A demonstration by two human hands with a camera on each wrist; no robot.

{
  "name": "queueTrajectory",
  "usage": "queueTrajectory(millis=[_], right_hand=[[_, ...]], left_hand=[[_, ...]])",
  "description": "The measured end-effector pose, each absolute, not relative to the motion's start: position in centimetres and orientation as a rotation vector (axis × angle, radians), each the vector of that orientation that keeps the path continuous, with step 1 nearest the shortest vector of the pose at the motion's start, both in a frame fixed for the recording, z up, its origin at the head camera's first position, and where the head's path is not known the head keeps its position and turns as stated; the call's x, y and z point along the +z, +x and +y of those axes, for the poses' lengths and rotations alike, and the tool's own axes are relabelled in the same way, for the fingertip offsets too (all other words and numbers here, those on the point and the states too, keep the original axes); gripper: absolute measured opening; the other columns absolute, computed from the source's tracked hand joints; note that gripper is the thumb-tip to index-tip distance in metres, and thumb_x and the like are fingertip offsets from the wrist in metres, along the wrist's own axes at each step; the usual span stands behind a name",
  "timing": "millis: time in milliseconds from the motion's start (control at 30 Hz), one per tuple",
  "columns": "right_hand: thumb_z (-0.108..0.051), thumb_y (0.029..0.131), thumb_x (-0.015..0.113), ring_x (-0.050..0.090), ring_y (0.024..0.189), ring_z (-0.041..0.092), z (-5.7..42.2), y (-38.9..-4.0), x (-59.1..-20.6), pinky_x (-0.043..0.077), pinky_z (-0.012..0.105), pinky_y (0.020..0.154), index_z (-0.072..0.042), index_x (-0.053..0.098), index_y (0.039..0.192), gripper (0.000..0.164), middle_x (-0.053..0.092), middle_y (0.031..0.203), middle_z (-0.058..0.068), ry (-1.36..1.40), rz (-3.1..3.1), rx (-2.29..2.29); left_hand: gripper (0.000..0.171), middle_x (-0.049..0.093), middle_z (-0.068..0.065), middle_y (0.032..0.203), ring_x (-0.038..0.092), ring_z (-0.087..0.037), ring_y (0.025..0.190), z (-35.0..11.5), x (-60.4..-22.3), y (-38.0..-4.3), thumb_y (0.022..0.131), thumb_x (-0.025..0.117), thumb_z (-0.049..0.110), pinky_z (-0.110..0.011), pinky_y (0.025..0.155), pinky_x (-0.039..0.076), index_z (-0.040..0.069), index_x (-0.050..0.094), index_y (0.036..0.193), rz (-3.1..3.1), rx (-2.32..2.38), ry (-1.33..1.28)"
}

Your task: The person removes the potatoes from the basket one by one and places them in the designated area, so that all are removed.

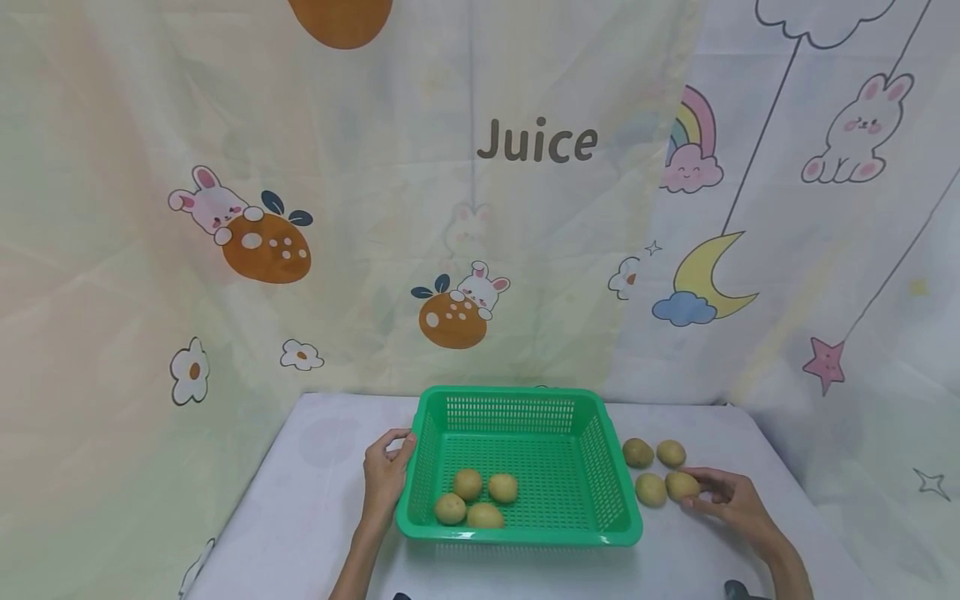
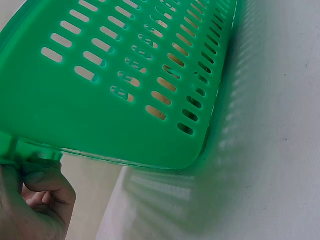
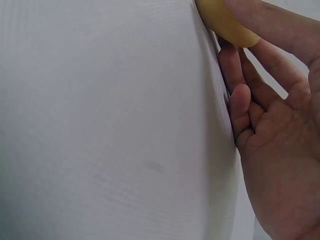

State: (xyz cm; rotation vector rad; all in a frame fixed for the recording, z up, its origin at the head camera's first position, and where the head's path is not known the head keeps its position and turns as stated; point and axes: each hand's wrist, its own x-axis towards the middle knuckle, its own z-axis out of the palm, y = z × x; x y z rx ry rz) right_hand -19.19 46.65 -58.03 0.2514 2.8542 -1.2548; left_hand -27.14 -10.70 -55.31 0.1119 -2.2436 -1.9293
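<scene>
A green plastic basket with slotted walls stands on the table. Its left rim is gripped by my left hand, and the left wrist view shows the curled fingers at the rim's edge. Several potatoes lie inside, grouped in the near left part, among them one potato. To the right of the basket, my right hand pinches a potato between thumb and fingers. Close to it on the table are three more potatoes, one right beside it and another potato behind.
The table has a white cover. A printed cloth with cartoon rabbits and the word Juice hangs behind and at both sides. Small dark objects, one of them a dark rounded thing, show at the bottom edge of the head view.
</scene>
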Motion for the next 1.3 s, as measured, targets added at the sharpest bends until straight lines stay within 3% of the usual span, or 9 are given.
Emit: queueTrajectory(millis=[167, 467, 600, 833, 1300], right_hand=[[-0.033, 0.091, 0.091, 0.056, 0.098, -0.018, 46.6, -19.1, -58.2, 0.051, 0.022, 0.082, -0.002, 0.068, 0.143, 0.064, 0.075, 0.137, 0.016, 0.254, 2.878, -1.256], [-0.028, 0.090, 0.091, 0.057, 0.098, -0.018, 46.8, -18.9, -58.5, 0.053, 0.021, 0.081, -0.001, 0.069, 0.142, 0.063, 0.078, 0.126, -0.004, 0.238, 2.928, -1.318], [-0.027, 0.090, 0.092, 0.057, 0.098, -0.019, 47.0, -18.9, -58.7, 0.054, 0.021, 0.082, -0.001, 0.068, 0.143, 0.064, 0.078, 0.126, -0.004, 0.231, 2.937, -1.328], [-0.032, 0.089, 0.093, 0.054, 0.098, -0.022, 47.1, -19.0, -59.0, 0.055, 0.021, 0.085, -0.002, 0.066, 0.146, 0.069, 0.078, 0.132, 0.010, 0.275, 2.956, -1.287], [-0.036, 0.088, 0.093, 0.051, 0.097, -0.023, 46.8, -19.0, -59.0, 0.055, 0.020, 0.086, -0.001, 0.065, 0.147, 0.074, 0.076, 0.133, 0.012, 0.307, 2.960, -1.271]], left_hand=[[0.030, 0.082, -0.020, 0.084, 0.078, -0.021, 0.064, -10.8, -55.4, -27.1, 0.112, 0.063, 0.021, -0.026, 0.057, 0.061, -0.003, 0.071, 0.129, -2.243, -1.937, 0.110], [0.031, 0.081, -0.020, 0.083, 0.077, -0.021, 0.062, -10.7, -55.2, -27.1, 0.112, 0.064, 0.022, -0.026, 0.056, 0.059, -0.004, 0.071, 0.128, -2.249, -1.939, 0.119], [0.031, 0.081, -0.020, 0.083, 0.077, -0.021, 0.063, -10.8, -55.3, -27.1, 0.112, 0.064, 0.023, -0.026, 0.057, 0.060, -0.003, 0.071, 0.129, -2.245, -1.949, 0.114], [0.032, 0.081, -0.021, 0.084, 0.077, -0.022, 0.064, -10.7, -55.3, -27.0, 0.112, 0.065, 0.023, -0.025, 0.057, 0.059, -0.004, 0.071, 0.128, -2.240, -1.957, 0.110], [0.031, 0.080, -0.020, 0.080, 0.076, -0.019, 0.060, -10.9, -55.4, -27.0, 0.111, 0.065, 0.022, -0.026, 0.056, 0.060, -0.003, 0.072, 0.127, -2.232, -1.949, 0.087]])
